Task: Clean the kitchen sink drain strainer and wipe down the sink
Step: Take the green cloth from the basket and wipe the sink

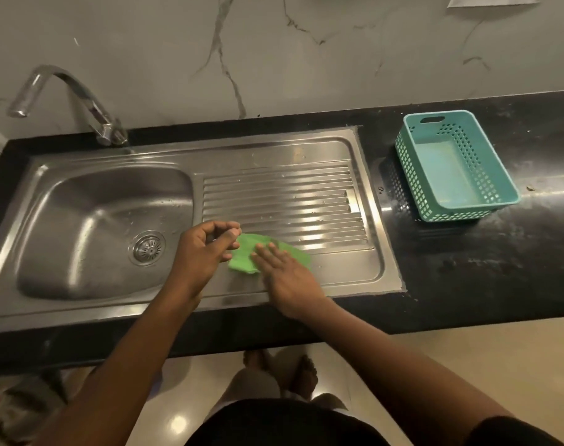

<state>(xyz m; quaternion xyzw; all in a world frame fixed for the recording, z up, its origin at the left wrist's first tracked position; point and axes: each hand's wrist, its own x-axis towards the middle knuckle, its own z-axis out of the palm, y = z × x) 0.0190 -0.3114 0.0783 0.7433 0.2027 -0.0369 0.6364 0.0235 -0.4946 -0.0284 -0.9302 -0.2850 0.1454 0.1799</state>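
The right hand lay flat, fingers spread and extended, palm down on a green cloth that rested on the near part of the ribbed draining board of the steel sink. The cloth stuck out beyond the fingertips and to the left of that hand, partly crumpled. The left hand sat just to the left of the right one, its fingers curled loosely inward with thumb and fingertips close together; it touched or nearly touched the cloth's left edge, but whether it pinched the fabric could not be told. Left of the left hand, down in the basin, the round metal drain strainer was seated in the drain hole, apart from both hands. Beyond the basin and well away from the hands, the curved tap stood at the back edge, its spout turned to the left. Far to the right of the right hand, on the black counter, stood a teal perforated basket with nothing visible inside. Water droplets dotted the board beyond the fingers. Behind everything rose a pale marble-patterned wall
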